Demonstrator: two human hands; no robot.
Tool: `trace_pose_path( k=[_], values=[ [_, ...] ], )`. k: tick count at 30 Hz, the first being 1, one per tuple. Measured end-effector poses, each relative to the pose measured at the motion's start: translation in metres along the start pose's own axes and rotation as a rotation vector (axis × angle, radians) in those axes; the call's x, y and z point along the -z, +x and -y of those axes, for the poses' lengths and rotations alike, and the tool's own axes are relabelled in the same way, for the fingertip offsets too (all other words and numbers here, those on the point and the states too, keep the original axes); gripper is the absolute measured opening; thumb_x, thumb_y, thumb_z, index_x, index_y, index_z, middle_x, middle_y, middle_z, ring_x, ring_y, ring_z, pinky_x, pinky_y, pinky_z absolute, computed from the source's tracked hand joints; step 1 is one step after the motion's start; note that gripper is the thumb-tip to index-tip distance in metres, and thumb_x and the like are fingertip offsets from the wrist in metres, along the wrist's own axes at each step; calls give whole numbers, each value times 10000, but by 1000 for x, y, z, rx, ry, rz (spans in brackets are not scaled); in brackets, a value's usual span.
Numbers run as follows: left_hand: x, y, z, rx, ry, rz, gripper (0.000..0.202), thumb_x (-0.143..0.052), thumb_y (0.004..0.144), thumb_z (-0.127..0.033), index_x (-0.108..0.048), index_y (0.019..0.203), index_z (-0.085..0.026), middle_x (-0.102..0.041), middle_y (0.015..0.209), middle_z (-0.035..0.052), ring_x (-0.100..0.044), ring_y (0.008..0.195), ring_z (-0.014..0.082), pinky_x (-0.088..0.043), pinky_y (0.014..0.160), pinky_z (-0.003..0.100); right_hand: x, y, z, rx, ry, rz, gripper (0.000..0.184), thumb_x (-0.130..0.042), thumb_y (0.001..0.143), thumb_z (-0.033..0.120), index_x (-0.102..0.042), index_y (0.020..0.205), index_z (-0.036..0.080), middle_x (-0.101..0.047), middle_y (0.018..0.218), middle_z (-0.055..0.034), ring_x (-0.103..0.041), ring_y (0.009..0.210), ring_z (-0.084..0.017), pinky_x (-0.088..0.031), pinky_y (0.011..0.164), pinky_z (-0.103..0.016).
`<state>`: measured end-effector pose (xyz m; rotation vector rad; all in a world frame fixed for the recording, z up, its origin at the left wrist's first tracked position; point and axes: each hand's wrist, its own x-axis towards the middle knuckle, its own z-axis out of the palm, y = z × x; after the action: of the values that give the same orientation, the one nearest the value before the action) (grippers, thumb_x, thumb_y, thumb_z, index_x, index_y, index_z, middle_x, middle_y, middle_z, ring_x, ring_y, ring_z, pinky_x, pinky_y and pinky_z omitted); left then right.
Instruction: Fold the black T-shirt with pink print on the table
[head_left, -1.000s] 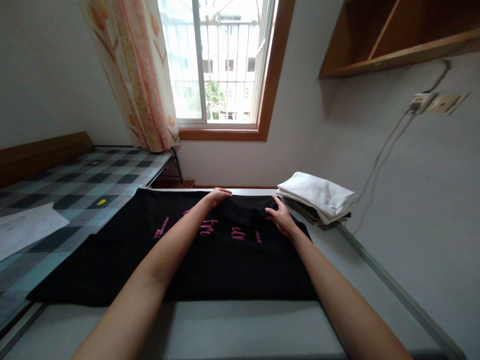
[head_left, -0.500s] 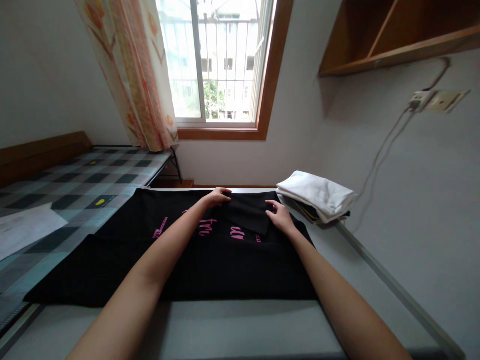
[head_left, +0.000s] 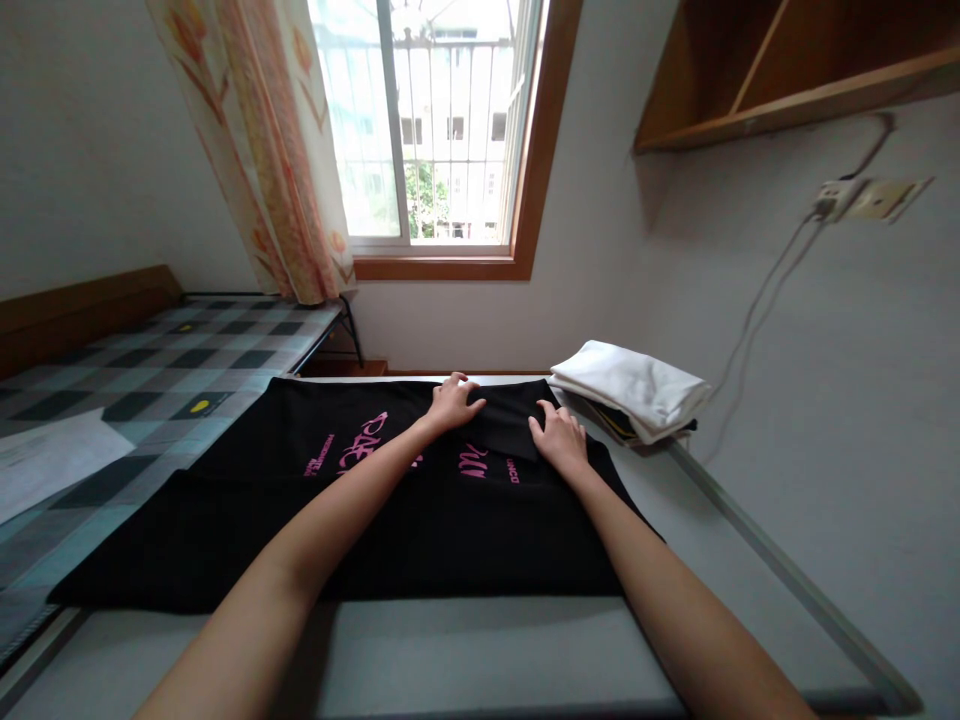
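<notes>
Because it lies flat and limp across the grey table (head_left: 465, 650), the black T-shirt (head_left: 420, 520) with pink lettering (head_left: 361, 442) can be judged light, soft and without stiffness; it will drape, crease and slide a little on the smooth top rather than hold a shape. One end of it hangs off the table's left edge toward the checked bed (head_left: 150, 370). A folded-over flap, probably a sleeve, lies at the far edge between the two hands. Best purchase is judged to be at hems, seams or the edge of that flap, pinched through both layers; a flat palm will only smooth the cloth.

Left hand (head_left: 454, 402) rests palm down on the far left part of the flap, fingers slightly spread and laid flat, gripping nothing. Right hand (head_left: 559, 440) lies just beside it on the flap's right part, fingers apart and extended, pressing the cloth down. Both forearms reach forward, nearly straight.

Near the right hand, a folded white garment (head_left: 637, 385) sits on a darker one at the table's far right corner.
</notes>
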<state>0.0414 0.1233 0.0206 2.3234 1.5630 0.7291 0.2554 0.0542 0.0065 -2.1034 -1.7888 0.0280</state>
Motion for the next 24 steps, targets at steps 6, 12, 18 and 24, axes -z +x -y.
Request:
trace_pose_path(
  k=[6,12,18,24],
  values=[
    [-5,-29,-12,-454,104,129,405,-568,870,-533,-647,1180,-285,-552,1261,70,-452,1216,280,-311,1044,443,14,-2,-4,96,-3,130,292,-491,896,476,-615,866,213,-687,908,-83,-636,913,-260,-404,832,-394],
    [11,-41,4,-135,163,-85,311,-493,936,-425,-665,1101,-224,-595,1094,77,-529,1058,242,-410,926,375,32,-4,-6,116,-67,320,442,-491,856,593,-614,674,210,-708,808,-80,-652,865,-261,-391,766,-348],
    [8,-42,15,-53,139,-104,298,-533,917,-428,-671,1087,-227,-577,1117,71,-562,1031,235,-440,891,353,42,-10,-1,240,-27,395,472,-559,780,660,-577,637,210,-683,734,-44,-625,728,-201,-336,615,-276],
    [5,-41,19,53,-10,-98,275,-544,913,-393,-660,1099,-226,-569,1075,55,-618,872,184,-479,772,287,40,-11,-5,424,117,478,312,-708,717,480,-584,851,227,-626,716,16,-562,634,-141,-317,547,-234]
  ],
)
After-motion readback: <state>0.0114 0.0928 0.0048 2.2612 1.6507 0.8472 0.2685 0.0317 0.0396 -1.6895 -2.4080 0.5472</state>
